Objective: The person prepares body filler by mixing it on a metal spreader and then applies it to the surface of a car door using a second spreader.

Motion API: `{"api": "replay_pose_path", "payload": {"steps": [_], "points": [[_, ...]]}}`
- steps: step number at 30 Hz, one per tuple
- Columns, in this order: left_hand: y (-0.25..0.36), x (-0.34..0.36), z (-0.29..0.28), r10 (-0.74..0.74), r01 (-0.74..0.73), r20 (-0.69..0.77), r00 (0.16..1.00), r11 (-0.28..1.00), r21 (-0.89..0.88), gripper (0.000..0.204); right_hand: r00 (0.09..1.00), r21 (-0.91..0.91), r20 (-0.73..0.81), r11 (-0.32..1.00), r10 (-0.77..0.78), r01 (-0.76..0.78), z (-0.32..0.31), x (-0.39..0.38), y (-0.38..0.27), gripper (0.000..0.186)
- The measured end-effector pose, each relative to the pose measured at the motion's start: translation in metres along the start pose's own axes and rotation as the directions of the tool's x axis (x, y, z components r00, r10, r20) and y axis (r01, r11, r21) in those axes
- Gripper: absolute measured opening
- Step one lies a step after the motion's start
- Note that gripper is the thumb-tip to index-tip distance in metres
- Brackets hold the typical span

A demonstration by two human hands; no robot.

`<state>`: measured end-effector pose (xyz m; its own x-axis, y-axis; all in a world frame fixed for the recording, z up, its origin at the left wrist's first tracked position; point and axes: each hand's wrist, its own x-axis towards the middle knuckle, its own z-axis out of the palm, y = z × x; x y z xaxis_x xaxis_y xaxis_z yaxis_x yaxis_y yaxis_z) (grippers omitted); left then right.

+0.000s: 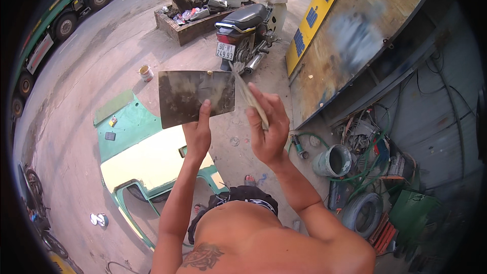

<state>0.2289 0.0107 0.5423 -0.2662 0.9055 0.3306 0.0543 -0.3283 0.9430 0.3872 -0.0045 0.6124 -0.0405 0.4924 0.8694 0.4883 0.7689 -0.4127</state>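
Observation:
My left hand [198,134] grips a dark, stained rectangular flat plate [177,96], thumb across its face, with a small pale lump on the top edge. Beside it, my right hand [271,129] holds a thin, greyish-beige flat blade-like tool [246,91], seen nearly edge-on near the plate's right edge; whether they touch I cannot tell. Below lies a teal vehicle panel [114,142] with cream patches [144,155] and an opening at its near end. A small yellow item [112,121] and a small dark block [110,136] rest on it.
A paint can [145,73], motorbike [243,28] and planter [180,33] stand ahead. A green truck [66,7] is on the road at left. A leaning signboard [329,71] is at right, above a bucket [331,160], hoses, power tool [299,146] and tyre [362,215].

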Motion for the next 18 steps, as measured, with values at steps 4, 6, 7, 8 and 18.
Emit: {"api": "replay_pose_path", "payload": {"steps": [4, 6, 7, 8, 18], "points": [[0.002, -0.021, 0.016, -0.38, 0.564, 0.47, 0.797, 0.191, -0.803, 0.035, 0.864, -0.199, 0.057, 0.842, -0.501, 0.501, -0.007, -0.003, -0.033, 0.033], [-0.006, -0.024, 0.043, -0.001, 0.037, 0.137, 0.991, 0.964, -0.261, 0.034, 0.95, -0.404, -0.039, 0.875, -0.309, 0.268, -0.008, -0.022, 0.024, 0.03], [-0.016, -0.022, 0.054, 0.426, -0.451, 0.152, 0.892, 0.857, 0.249, 0.034, 0.992, -0.51, 0.015, 0.854, 0.126, -0.101, -0.013, -0.044, 0.086, 0.028], [-0.024, -0.022, 0.06, 0.369, -0.393, 0.169, 0.914, 0.91, 0.135, 0.037, 0.922, -0.613, 0.055, 0.742, 0.384, -0.273, -0.03, -0.076, 0.147, 0.029], [-0.003, -0.01, 0.059, -0.517, 0.61, 0.354, 0.78, 0.495, -0.619, 0.051, 0.264, 0.605, 0.342, 0.003, 0.902, -0.796, -0.051, -0.137, 0.194, 0.033]]}}
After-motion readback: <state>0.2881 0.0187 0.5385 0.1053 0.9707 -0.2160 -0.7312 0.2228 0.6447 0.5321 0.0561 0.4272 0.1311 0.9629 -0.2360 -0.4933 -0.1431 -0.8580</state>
